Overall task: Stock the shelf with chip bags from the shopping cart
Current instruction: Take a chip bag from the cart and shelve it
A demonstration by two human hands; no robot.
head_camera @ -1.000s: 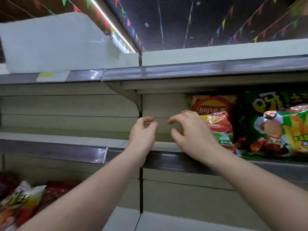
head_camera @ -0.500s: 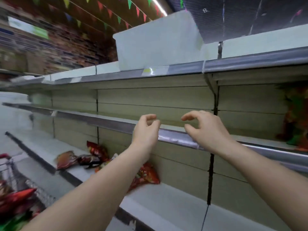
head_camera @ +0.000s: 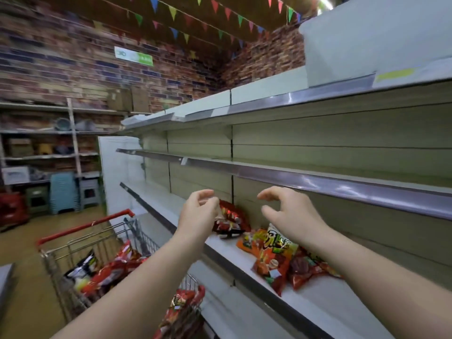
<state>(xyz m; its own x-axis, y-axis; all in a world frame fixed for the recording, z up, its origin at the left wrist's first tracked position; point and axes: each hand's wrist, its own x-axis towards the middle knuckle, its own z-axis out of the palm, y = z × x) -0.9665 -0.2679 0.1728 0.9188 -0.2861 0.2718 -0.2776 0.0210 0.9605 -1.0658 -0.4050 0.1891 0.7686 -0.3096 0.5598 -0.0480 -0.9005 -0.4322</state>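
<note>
Lower left: shopping cart (head_camera: 80, 243) with red chip bags (head_camera: 110, 272) inside. Centre: left hand (head_camera: 198, 214) and right hand (head_camera: 291, 214) raised, loosely curled, holding nothing. Behind them, more bags (head_camera: 271, 260) lie on the lower shelf (head_camera: 305, 297); brick wall (head_camera: 73, 57) upper left.

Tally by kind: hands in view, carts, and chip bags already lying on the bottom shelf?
Bare hands, both holding nothing: 2 (left hand, right hand)
Red-handled wire shopping cart: 1
Chip bags on the white bottom shelf: about 4, overlapping (dark red bag, orange-red bag)
Total: about 7
</note>
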